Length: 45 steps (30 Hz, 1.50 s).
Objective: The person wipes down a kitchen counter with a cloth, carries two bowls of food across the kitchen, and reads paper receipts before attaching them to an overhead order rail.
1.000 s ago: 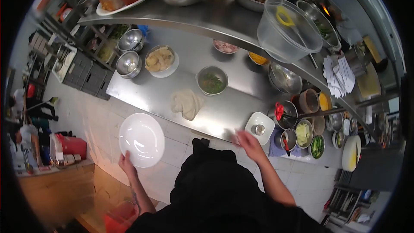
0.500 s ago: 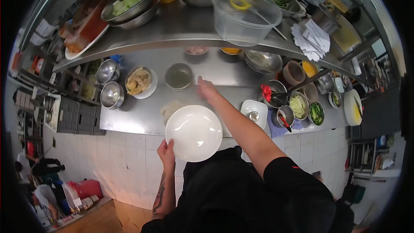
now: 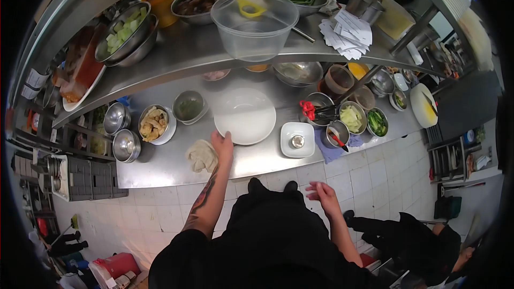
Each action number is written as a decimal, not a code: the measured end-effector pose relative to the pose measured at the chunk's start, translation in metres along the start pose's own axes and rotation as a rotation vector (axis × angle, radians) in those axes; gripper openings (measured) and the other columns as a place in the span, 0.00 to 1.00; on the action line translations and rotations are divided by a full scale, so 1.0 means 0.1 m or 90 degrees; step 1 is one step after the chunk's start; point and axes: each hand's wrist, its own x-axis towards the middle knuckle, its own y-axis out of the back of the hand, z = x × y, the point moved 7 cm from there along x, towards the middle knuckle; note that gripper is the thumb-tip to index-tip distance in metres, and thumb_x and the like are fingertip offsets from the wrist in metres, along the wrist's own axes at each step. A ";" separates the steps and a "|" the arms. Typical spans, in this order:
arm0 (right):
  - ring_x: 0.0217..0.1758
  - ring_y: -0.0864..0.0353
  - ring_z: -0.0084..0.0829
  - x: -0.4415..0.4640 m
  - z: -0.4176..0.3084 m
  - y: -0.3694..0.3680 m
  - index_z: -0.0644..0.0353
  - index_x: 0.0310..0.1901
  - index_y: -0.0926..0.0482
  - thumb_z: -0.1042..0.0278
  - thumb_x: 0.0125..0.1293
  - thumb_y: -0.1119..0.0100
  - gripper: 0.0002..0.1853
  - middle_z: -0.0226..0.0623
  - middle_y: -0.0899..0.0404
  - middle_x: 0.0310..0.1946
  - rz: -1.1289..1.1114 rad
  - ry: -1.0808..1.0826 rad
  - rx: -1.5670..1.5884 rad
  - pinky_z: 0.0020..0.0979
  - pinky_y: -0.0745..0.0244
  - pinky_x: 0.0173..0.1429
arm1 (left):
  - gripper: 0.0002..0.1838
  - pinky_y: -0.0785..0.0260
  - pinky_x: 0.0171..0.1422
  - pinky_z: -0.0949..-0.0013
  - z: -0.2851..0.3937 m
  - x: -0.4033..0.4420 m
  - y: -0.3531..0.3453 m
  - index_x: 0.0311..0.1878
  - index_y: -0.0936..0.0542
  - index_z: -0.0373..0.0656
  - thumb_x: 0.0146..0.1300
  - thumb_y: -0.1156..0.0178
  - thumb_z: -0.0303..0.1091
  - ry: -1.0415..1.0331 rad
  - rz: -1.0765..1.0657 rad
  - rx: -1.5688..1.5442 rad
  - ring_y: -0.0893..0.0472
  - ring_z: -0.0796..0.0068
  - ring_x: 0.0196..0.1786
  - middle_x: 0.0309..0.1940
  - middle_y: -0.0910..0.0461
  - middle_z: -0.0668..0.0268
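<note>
While the left hand (image 3: pixel 222 143) has its grip pinched on the near left rim of the white plate (image 3: pixel 246 115), the right hand (image 3: pixel 324 194) hangs in the air near the surface (image 3: pixel 256 155), its grip loose and apart. The plate is around the middle of the surface, but I cannot tell if it sits flat. A cloth (image 3: pixel 202 156) and a bowl (image 3: pixel 191 120) are to its left, and a square dish (image 3: pixel 297 153) is to its right.

The bare left hand (image 3: pixel 222 147) covers part of a round white plate (image 3: pixel 245 118); a grey steel shelf (image 3: pixel 176 59), a round bowl (image 3: pixel 216 75) (pinkish contents blurred).
</note>
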 end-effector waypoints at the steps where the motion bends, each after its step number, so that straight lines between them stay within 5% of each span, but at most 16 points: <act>1: 0.40 0.14 0.29 -0.11 0.21 0.17 0.65 0.57 0.23 0.54 0.79 0.53 0.21 0.42 0.15 0.44 0.056 -0.025 0.018 0.29 0.19 0.46 | 0.24 0.22 0.49 0.67 -0.05 0.02 -0.08 0.63 0.37 0.34 0.67 0.42 0.25 0.039 0.010 -0.022 0.18 0.68 0.48 0.52 0.22 0.54; 6: 0.38 0.15 0.28 -0.40 0.76 0.65 0.65 0.56 0.22 0.54 0.77 0.50 0.21 0.39 0.14 0.42 0.175 -0.075 0.032 0.28 0.20 0.43 | 0.23 0.20 0.45 0.63 -0.24 -0.15 -0.26 0.63 0.37 0.37 0.68 0.42 0.27 0.157 -0.017 -0.062 0.17 0.65 0.46 0.50 0.23 0.57; 8: 0.38 0.15 0.27 -0.38 0.89 0.73 0.64 0.56 0.22 0.54 0.77 0.49 0.20 0.38 0.14 0.41 0.177 -0.069 0.021 0.29 0.20 0.42 | 0.22 0.21 0.44 0.66 -0.19 -0.40 -0.30 0.64 0.33 0.40 0.70 0.42 0.31 0.194 -0.144 -0.065 0.17 0.69 0.47 0.50 0.22 0.59; 15: 0.36 0.13 0.31 0.18 1.59 0.94 0.66 0.52 0.20 0.54 0.71 0.41 0.21 0.42 0.14 0.36 -0.032 0.063 -0.421 0.32 0.17 0.33 | 0.18 0.23 0.42 0.71 -0.17 -1.37 0.68 0.61 0.25 0.42 0.72 0.41 0.38 -0.014 -0.149 0.101 0.16 0.74 0.44 0.48 0.17 0.64; 17: 0.35 0.13 0.31 0.32 2.31 1.26 0.61 0.53 0.20 0.52 0.73 0.44 0.20 0.39 0.14 0.37 -0.076 -0.063 -0.322 0.32 0.21 0.36 | 0.16 0.24 0.38 0.72 -0.28 -1.78 1.14 0.57 0.22 0.40 0.72 0.41 0.38 -0.034 -0.139 0.306 0.15 0.75 0.39 0.43 0.15 0.63; 22: 0.36 0.12 0.41 -0.05 3.64 2.05 0.62 0.57 0.25 0.50 0.72 0.46 0.24 0.47 0.16 0.43 -0.077 -0.422 -0.319 0.44 0.18 0.38 | 0.16 0.25 0.33 0.72 -0.48 -2.91 2.24 0.56 0.21 0.39 0.71 0.39 0.37 0.012 -0.030 0.337 0.14 0.74 0.35 0.41 0.15 0.60; 26: 0.35 0.13 0.42 -0.49 4.08 2.36 0.61 0.58 0.26 0.50 0.72 0.51 0.24 0.46 0.17 0.45 -0.031 -0.531 -0.333 0.47 0.18 0.37 | 0.18 0.23 0.33 0.75 -0.46 -3.02 2.75 0.59 0.24 0.39 0.72 0.40 0.38 0.061 0.019 0.363 0.15 0.76 0.36 0.44 0.15 0.63; 29: 0.34 0.13 0.41 -0.59 3.92 2.28 0.63 0.58 0.26 0.52 0.72 0.50 0.23 0.45 0.16 0.43 0.014 -0.532 -0.304 0.45 0.18 0.36 | 0.17 0.25 0.32 0.75 -0.16 -2.44 2.67 0.58 0.24 0.37 0.71 0.40 0.36 -0.012 0.044 0.349 0.16 0.78 0.36 0.45 0.15 0.62; 32: 0.32 0.13 0.37 -0.57 3.61 1.97 0.63 0.58 0.26 0.54 0.74 0.49 0.21 0.44 0.15 0.40 0.072 -0.433 -0.211 0.36 0.19 0.31 | 0.16 0.26 0.35 0.76 0.64 -1.42 2.17 0.57 0.23 0.36 0.72 0.41 0.35 -0.254 -0.044 0.417 0.18 0.80 0.36 0.44 0.16 0.63; 35: 0.34 0.14 0.36 -0.61 3.42 1.72 0.61 0.58 0.27 0.53 0.74 0.49 0.21 0.42 0.16 0.41 0.130 -0.346 -0.129 0.39 0.19 0.34 | 0.16 0.26 0.44 0.73 1.58 -0.29 1.57 0.59 0.24 0.36 0.71 0.44 0.31 -0.454 -0.086 0.418 0.19 0.79 0.43 0.44 0.16 0.64; 36: 0.35 0.14 0.36 -0.65 3.40 1.64 0.61 0.60 0.28 0.52 0.74 0.48 0.22 0.42 0.16 0.41 0.168 -0.347 -0.099 0.39 0.19 0.34 | 0.16 0.25 0.50 0.67 1.93 0.04 1.37 0.56 0.20 0.41 0.66 0.41 0.30 -0.410 -0.045 0.332 0.17 0.68 0.42 0.39 0.15 0.58; 38: 0.35 0.14 0.36 -0.80 3.37 1.41 0.61 0.60 0.28 0.53 0.74 0.48 0.22 0.42 0.16 0.41 0.208 -0.353 -0.081 0.39 0.19 0.34 | 0.16 0.25 0.53 0.61 2.21 1.12 1.28 0.55 0.20 0.40 0.66 0.41 0.33 -0.507 -0.069 0.517 0.16 0.56 0.43 0.40 0.16 0.55; 40: 0.33 0.14 0.35 -1.03 3.34 1.12 0.62 0.59 0.26 0.54 0.73 0.46 0.21 0.43 0.16 0.41 0.234 -0.347 -0.067 0.37 0.20 0.33 | 0.16 0.25 0.52 0.54 2.47 1.88 1.24 0.51 0.18 0.41 0.65 0.41 0.38 -0.657 0.076 0.623 0.17 0.49 0.41 0.38 0.16 0.54; 42: 0.33 0.14 0.34 -1.27 3.38 0.81 0.62 0.58 0.26 0.54 0.73 0.46 0.21 0.43 0.16 0.40 0.230 -0.363 -0.083 0.35 0.21 0.32 | 0.24 0.27 0.55 0.52 2.20 2.93 1.42 0.47 0.17 0.34 0.62 0.39 0.49 -0.506 0.046 0.975 0.18 0.45 0.49 0.45 0.17 0.45; 45: 0.31 0.13 0.32 -1.67 3.45 0.42 0.63 0.56 0.24 0.55 0.73 0.44 0.20 0.43 0.15 0.39 0.240 -0.379 -0.105 0.31 0.23 0.29 | 0.28 0.27 0.56 0.54 1.68 3.89 1.69 0.47 0.15 0.42 0.59 0.44 0.58 -0.190 -0.030 1.090 0.17 0.48 0.51 0.48 0.16 0.50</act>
